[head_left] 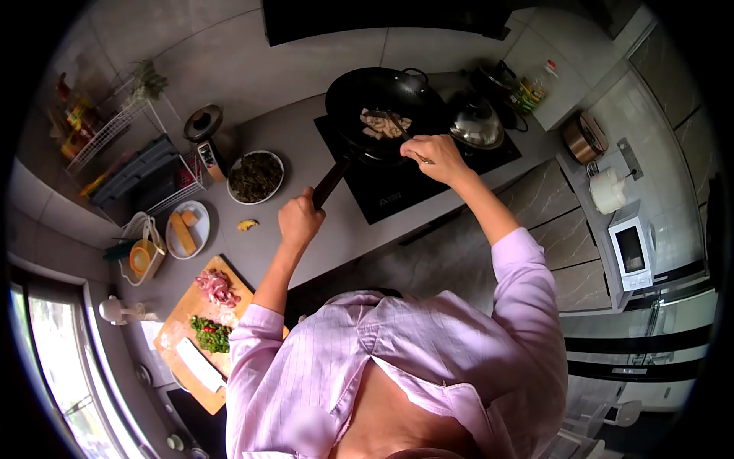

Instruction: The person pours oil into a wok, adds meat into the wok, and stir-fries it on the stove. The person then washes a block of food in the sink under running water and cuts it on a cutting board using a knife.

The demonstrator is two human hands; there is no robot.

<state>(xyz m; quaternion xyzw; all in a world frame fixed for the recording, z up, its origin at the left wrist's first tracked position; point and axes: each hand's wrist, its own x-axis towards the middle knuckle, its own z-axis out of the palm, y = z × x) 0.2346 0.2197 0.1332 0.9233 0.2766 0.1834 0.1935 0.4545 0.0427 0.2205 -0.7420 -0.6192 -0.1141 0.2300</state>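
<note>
My left hand [300,219] is wrapped round the handle [332,183] of a black wok [413,93] on the black cooktop [382,187]. Pale pieces of food [384,124] lie in the wok's bottom. Over its near right edge, my right hand [436,158] grips a spatula [398,125], whose far end reaches down to the food. To the left of the wok stands a white bowl of dark leafy food [256,177].
A cutting board [172,325] at lower left bears sliced raw meat [217,288], chopped greens [210,335] and a cleaver [200,365]. A plate [200,243], basket [157,264] and dish rack [174,191] stand at left. Right of the wok is a shiny lid [475,125].
</note>
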